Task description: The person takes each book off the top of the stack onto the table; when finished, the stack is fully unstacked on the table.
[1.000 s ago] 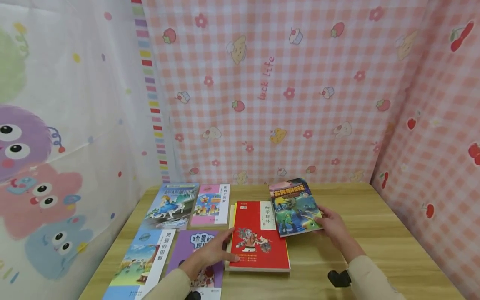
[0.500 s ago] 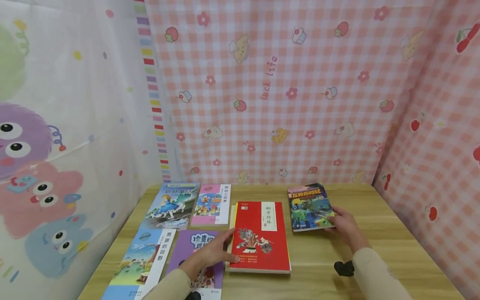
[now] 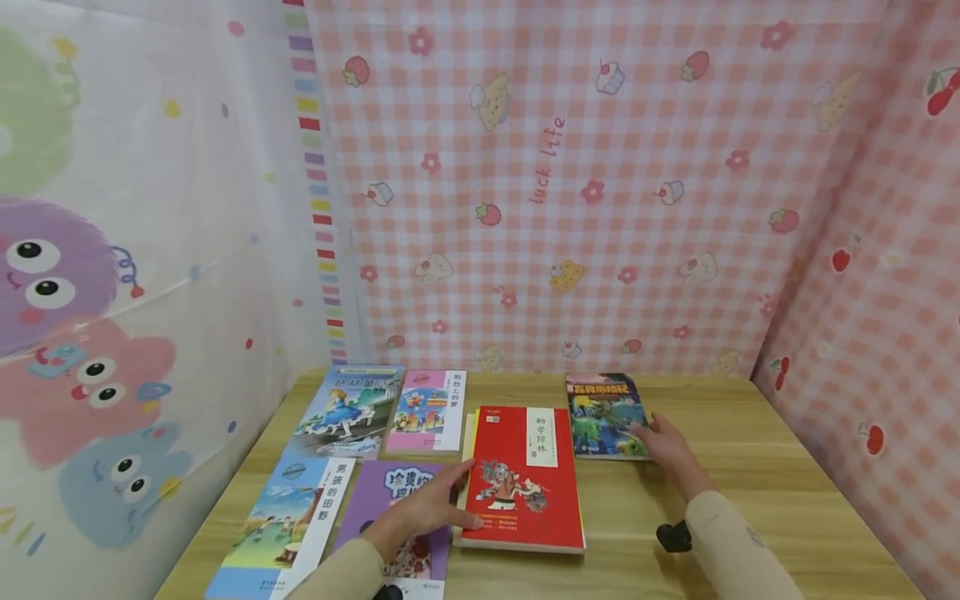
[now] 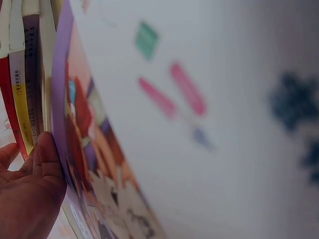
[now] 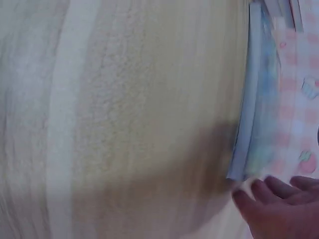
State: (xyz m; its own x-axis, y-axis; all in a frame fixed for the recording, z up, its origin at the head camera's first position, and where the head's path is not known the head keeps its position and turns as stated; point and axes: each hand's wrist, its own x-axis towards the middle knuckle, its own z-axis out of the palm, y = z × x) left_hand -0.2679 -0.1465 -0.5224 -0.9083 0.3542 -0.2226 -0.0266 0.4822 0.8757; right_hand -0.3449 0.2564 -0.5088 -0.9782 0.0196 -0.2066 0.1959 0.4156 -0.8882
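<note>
The right hand [image 3: 670, 450] lay on the wooden counter [image 3: 750, 508] at the near right corner of the dark green comic book [image 3: 604, 414]. Its fingers [image 5: 271, 191] were nearly straight and close together, touching the edge of this book, not curled round it. The comic book lay flat near the back of the counter, just beside the top right part of the red book [image 3: 522, 477] and close to the pink checked cloth [image 3: 600, 208] behind.

The left hand [image 3: 423, 507] rested flat on the purple book [image 3: 401, 521], with relaxed fingers that were a little apart, and the fingertips reached over to the left edge of the red book. In the left wrist view the thumb [image 4: 47, 154] pressed against the edge of the purple cover, next to a red, a yellow and a dark book spine; this picture was blurred, so I could not tell more.

The red book lay on top of a yellow one, whose edge showed on its left side. Left of the purple book was a blue and white book [image 3: 288, 525]. Behind them lay a book with a girl in a blue dress [image 3: 347, 411] and a pink and white book [image 3: 427, 411], side by side. Both sleeves were cream coloured
</note>
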